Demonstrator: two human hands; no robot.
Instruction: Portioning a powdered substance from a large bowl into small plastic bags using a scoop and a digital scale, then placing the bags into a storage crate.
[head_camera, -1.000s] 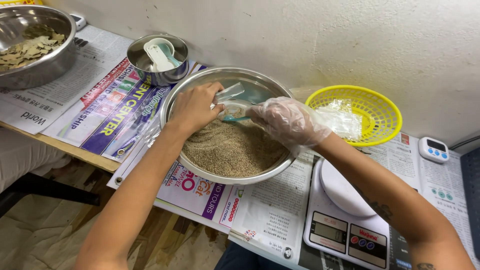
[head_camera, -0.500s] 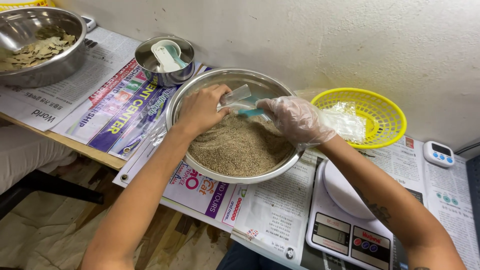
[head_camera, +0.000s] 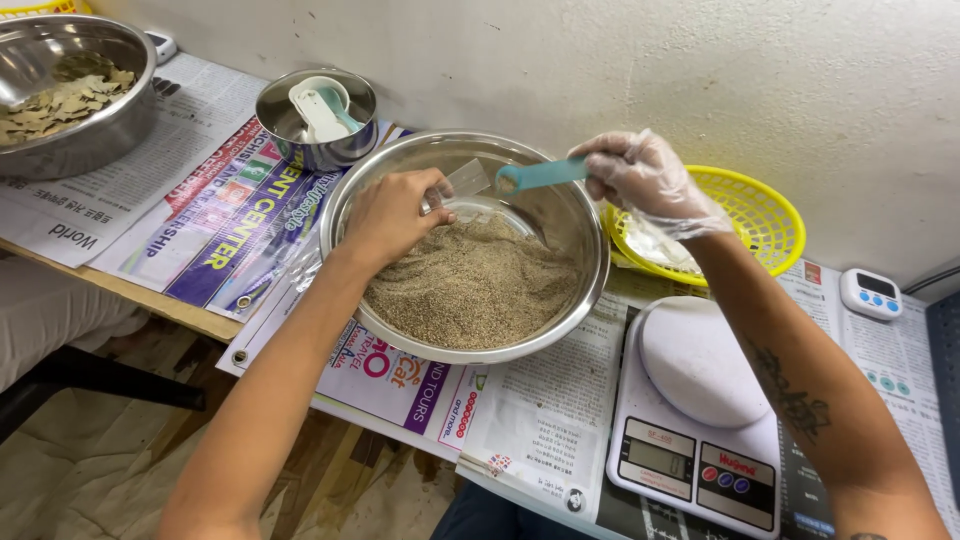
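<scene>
Because the gloved right hand (head_camera: 640, 172) pinched the loaded teal scoop (head_camera: 535, 176) above the steel bowl (head_camera: 590, 270) of seeds at centre frame, and the left hand's (head_camera: 392, 213) grip pinched a small clear bag (head_camera: 462, 180) just beside it, a tilt could have spilled seeds past the bag's narrow mouth. Newspapers (head_camera: 545, 410) covered the table under a rough white wall (head_camera: 650, 60), with a scale (head_camera: 690, 420) at lower right.

left hand (head_camera: 388, 212) curled, pinching | right hand (head_camera: 640, 172) gloved, raised, gripping

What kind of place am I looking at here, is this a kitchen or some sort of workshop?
Probably a makeshift spice-packing bench, not a proper kitchen: a steel bowl of seeds, a digital scale and a timer sit on newspaper, while the gloved right hand lifts a teal scoop.
</scene>
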